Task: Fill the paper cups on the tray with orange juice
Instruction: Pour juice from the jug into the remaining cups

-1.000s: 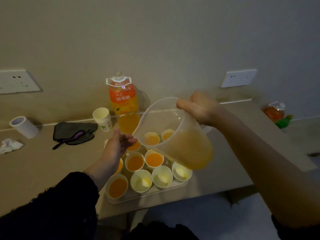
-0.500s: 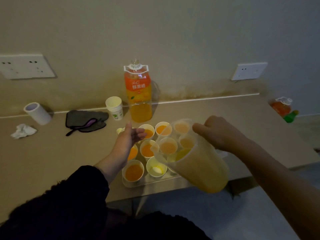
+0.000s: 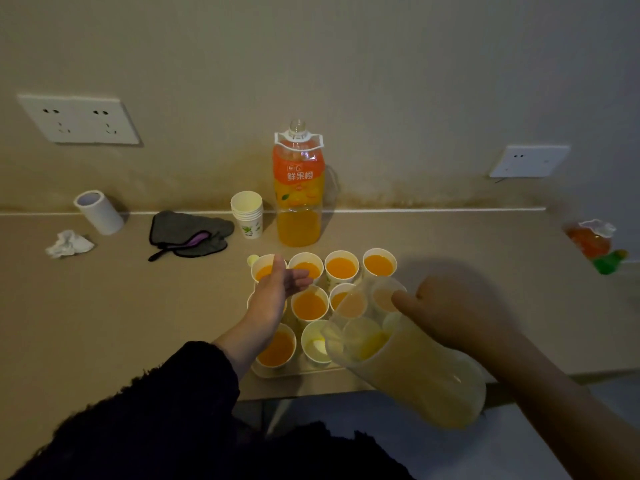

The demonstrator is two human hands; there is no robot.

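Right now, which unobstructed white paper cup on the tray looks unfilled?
The front-row white paper cup, second from left, next to the clear plastic pitcher: its pale bottom shows; the other unobstructed cups hold orange juice.

Cups (image 3: 341, 268) on tray (image 3: 259, 371): twelve in three rows of four, some seen only through the jug (image 3: 433, 386) or partly under the left hand (image 3: 273, 292).
Tray: one.
Jug: one.
Bottles: two, one upright (image 3: 299, 188), one lying (image 3: 588, 242).
Cup stack (image 3: 246, 214): one, number within unclear.
Roll (image 3: 98, 212): one.
Tissue (image 3: 69, 243): one.
Cloth (image 3: 188, 232): one.
Sockets (image 3: 79, 120): two.
Hands: two, counting the right hand (image 3: 460, 313).
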